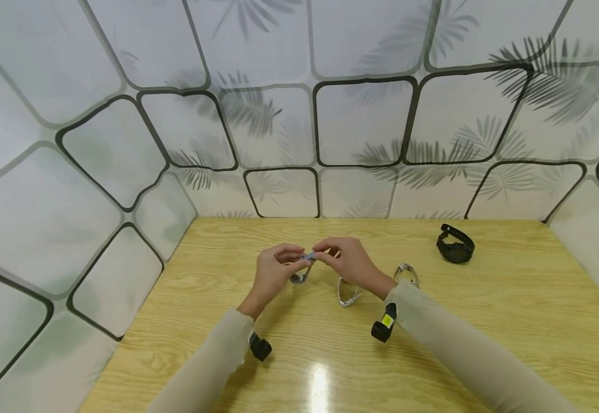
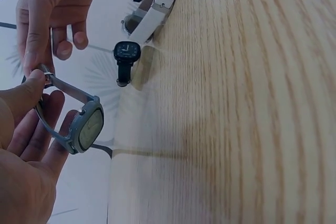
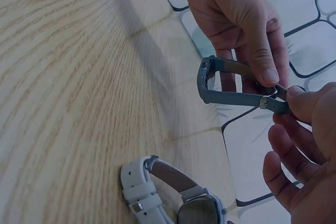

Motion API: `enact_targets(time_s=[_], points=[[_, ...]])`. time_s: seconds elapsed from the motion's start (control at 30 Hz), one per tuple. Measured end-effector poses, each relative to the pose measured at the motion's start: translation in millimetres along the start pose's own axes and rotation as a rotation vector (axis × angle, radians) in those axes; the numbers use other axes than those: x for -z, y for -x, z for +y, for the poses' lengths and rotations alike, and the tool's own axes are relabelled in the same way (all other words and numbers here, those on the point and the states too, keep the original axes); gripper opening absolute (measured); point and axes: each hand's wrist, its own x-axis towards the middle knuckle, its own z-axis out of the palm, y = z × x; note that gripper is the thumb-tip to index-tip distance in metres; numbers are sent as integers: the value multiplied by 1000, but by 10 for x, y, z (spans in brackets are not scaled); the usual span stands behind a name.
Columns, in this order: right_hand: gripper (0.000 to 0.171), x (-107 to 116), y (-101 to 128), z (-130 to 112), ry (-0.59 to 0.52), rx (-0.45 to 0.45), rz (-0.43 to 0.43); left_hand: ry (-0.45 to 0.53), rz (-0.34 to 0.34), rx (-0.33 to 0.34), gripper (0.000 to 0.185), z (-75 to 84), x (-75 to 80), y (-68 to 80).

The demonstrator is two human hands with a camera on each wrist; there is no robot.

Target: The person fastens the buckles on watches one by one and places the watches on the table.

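Above the middle of the wooden table [image 1: 299, 367], both hands hold a grey-blue wristwatch [image 1: 301, 269] between them. My left hand [image 1: 274, 268] pinches one strap end between thumb and fingers, and in the left wrist view the watch's face [image 2: 89, 127] hangs by that palm. My right hand [image 1: 348, 259] pinches the strap at the buckle, where the two strap ends [image 3: 270, 102] meet in the right wrist view. The watch is lifted off the tabletop.
A white-strapped watch [image 1: 348, 293] lies just right of the hands, also in the right wrist view [image 3: 168, 192]. A metal-banded watch [image 1: 406, 274] lies beyond my right wrist. A black watch [image 1: 455, 245] stands at the back right. Patterned walls enclose the table on three sides.
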Motion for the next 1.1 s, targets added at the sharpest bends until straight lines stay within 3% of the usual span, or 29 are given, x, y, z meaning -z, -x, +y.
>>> enact_targets(time_s=[0.13, 0.4, 0.7, 0.97, 1.1], points=[[18, 6, 6, -5, -7, -22, -9, -8, 2, 2, 26, 9, 5, 0], [12, -23, -1, -24, 69, 78, -20, -65, -5, -22, 25, 20, -8, 4], [18, -34, 47, 41, -41, -13, 4, -17, -15, 4, 22, 296, -4, 71], [18, -38, 56, 59, -59, -44, -12, -20, -16, 8, 24, 57, -14, -6], [16, -45, 54, 52, -13, 10, -3, -29, -21, -7, 24, 27, -10, -5]])
